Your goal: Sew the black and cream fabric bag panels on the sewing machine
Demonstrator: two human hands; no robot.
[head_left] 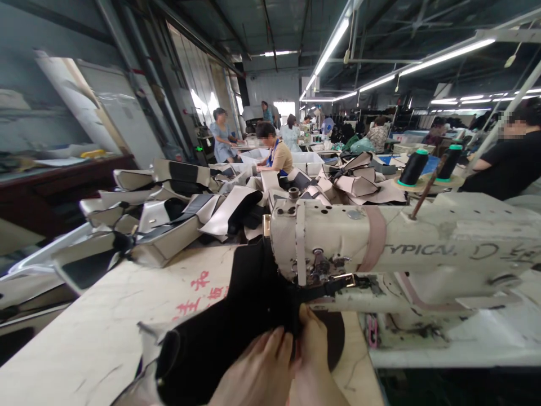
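A black bag piece point(236, 304) with pale cream outer panels point(143, 389) lies under the head of a sewing machine point(321, 242). My left hand point(257, 366) presses down on the black material, fingers bent and close together. Beside it, my right hand point(315, 349) pinches the edge of the piece just below the needle area. The needle itself is hidden behind the material and the machine head. A narrow black strap with a metal buckle point(349, 280) runs out to the right, along the machine's lower arm.
Cream and black bag pieces point(177, 225) are heaped behind the wooden tabletop point(105, 321), which has red writing. Black thread spools point(413, 168) stand behind the machine. A person in black point(511, 158) sits at the right; several other people work farther back.
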